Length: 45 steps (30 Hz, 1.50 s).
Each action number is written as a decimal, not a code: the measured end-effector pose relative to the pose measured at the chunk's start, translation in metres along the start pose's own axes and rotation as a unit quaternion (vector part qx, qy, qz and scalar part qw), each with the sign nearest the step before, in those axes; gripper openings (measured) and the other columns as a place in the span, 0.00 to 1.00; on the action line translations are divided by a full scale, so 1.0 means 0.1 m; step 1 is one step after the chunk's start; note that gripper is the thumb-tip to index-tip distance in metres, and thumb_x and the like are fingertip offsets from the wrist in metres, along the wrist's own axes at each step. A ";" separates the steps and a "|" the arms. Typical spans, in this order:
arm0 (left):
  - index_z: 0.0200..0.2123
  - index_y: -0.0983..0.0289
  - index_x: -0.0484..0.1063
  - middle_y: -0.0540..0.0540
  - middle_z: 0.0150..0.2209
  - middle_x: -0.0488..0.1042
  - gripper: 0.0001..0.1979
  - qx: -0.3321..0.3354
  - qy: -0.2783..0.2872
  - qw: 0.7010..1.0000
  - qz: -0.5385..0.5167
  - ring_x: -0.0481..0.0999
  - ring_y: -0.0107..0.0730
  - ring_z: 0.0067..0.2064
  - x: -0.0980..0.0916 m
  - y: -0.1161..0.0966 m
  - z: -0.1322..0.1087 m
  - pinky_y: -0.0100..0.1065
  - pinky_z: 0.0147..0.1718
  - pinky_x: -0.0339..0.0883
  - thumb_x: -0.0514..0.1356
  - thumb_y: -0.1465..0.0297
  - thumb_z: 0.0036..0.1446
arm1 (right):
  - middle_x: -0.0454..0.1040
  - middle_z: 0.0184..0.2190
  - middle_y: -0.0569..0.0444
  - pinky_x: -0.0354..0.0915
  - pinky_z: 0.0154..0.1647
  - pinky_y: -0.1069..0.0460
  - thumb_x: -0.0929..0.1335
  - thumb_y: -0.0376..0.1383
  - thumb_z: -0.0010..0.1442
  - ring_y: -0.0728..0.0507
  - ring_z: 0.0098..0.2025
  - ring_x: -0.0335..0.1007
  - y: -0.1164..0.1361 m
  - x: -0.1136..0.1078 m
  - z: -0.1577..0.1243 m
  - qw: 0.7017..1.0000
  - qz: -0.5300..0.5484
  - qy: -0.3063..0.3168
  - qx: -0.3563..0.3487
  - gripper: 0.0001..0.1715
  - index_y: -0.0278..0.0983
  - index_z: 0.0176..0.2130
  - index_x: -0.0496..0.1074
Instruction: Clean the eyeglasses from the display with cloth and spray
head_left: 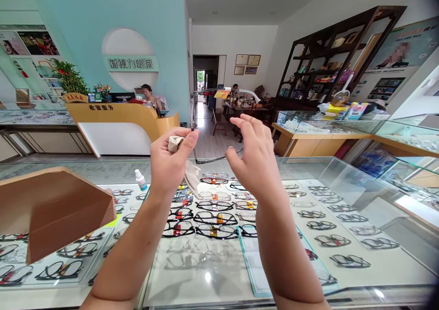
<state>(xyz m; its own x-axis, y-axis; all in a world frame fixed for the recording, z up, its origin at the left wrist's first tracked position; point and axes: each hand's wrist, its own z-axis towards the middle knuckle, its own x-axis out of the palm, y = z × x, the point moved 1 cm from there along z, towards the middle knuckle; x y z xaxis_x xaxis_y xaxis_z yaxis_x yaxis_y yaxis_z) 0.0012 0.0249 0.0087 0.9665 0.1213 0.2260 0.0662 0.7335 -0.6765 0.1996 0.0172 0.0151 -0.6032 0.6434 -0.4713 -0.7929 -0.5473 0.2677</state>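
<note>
My left hand (pixel 171 161) pinches a pair of eyeglasses (pixel 192 113) near the middle of the frame, between thumb and fingertips. The glasses are turned on their side, arms pointing right; one arm is above, carrying a yellow-and-orange tag (pixel 222 93), and the other below. Tucked in the same palm is a pale cleaning cloth (pixel 192 178), whose loose end hangs under the hand. My right hand (pixel 255 157) is raised to the right of the glasses, fingers apart and curved, nothing in it. Its thumb is close to the lower arm; whether they touch I cannot tell.
Below my hands is a glass display counter (pixel 192 278) with rows of eyeglasses (pixel 216 217) inside. A small spray bottle (pixel 140 180) and a brown cardboard box (pixel 68 205) stand on the left. A teal-edged tray (pixel 257 273) lies under my right forearm. People sit farther back.
</note>
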 end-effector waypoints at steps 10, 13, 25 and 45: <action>0.35 0.60 0.86 0.50 0.31 0.77 0.19 0.017 -0.020 1.000 0.004 0.61 0.24 0.27 0.02 0.02 -0.02 0.32 0.26 0.57 0.78 0.50 0.59 | 0.73 0.71 0.34 0.60 0.74 0.20 0.68 0.35 0.68 0.21 0.73 0.65 -0.03 0.02 0.00 0.993 -0.035 0.109 0.013 0.32 0.34 0.68 0.73; 0.35 0.59 0.85 0.51 0.32 0.77 0.17 0.026 -0.002 0.999 0.024 0.67 0.26 0.30 0.07 0.00 -0.06 0.32 0.30 0.63 0.77 0.52 0.61 | 0.73 0.71 0.32 0.59 0.75 0.19 0.69 0.34 0.67 0.20 0.74 0.65 0.02 -0.02 -0.02 0.993 -0.021 0.117 -0.001 0.31 0.33 0.68 0.74; 0.34 0.59 0.85 0.53 0.39 0.78 0.19 -0.059 0.067 0.996 -0.012 0.75 0.31 0.40 0.03 -0.21 -0.20 0.33 0.40 0.72 0.79 0.50 0.57 | 0.81 0.63 0.39 0.76 0.67 0.34 0.70 0.45 0.77 0.33 0.64 0.80 0.39 -0.08 -0.15 0.960 0.238 0.139 -0.047 0.23 0.37 0.64 0.73; 0.33 0.58 0.63 0.47 0.26 0.66 0.11 -0.443 0.040 0.879 0.174 0.66 0.33 0.27 -0.86 1.07 -0.51 0.33 0.25 0.59 0.64 0.68 0.49 | 0.82 0.57 0.36 0.77 0.60 0.37 0.66 0.45 0.75 0.34 0.53 0.81 -0.47 0.85 -0.89 0.975 0.198 0.084 0.055 0.23 0.36 0.60 0.78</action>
<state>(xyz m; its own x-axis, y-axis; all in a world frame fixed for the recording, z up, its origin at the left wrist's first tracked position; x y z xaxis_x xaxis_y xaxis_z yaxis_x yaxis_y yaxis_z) -0.0617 0.0587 -0.1188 0.9786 0.1608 -0.1288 -0.1045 -0.1515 -0.9829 0.1938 0.0498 -0.1125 -0.8488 0.2907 -0.4416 -0.5104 -0.6682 0.5413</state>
